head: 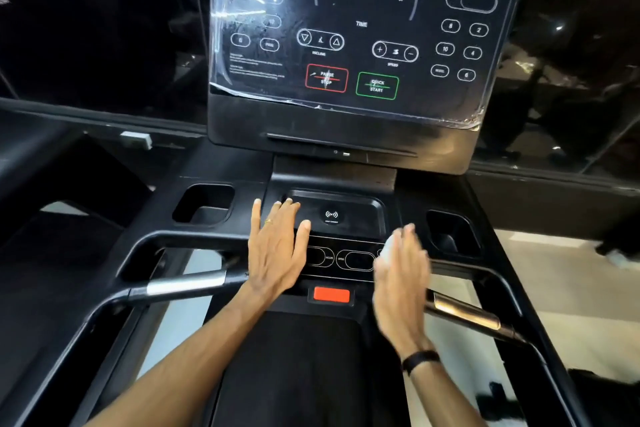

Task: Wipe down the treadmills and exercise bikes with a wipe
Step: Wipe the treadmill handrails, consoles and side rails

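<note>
A black treadmill console (346, 163) fills the view, its display panel (363, 28) covered by a clear film. My left hand (277, 250) lies flat with straight fingers on the left edge of the phone tray (343, 211). My right hand (401, 274) is blurred over the right end of the small control strip (346, 258). A white wipe (388, 248) shows under its fingers, pressed against the strip. A red stop key (331, 295) sits just below the strip, between my two hands.
Cup holders sit at the left (204, 203) and right (450, 232) of the tray. Metal-sleeved handlebars run out on the left (183, 284) and right (467, 314). The dark belt (294, 374) lies below between my arms. Dark glass stands behind the console.
</note>
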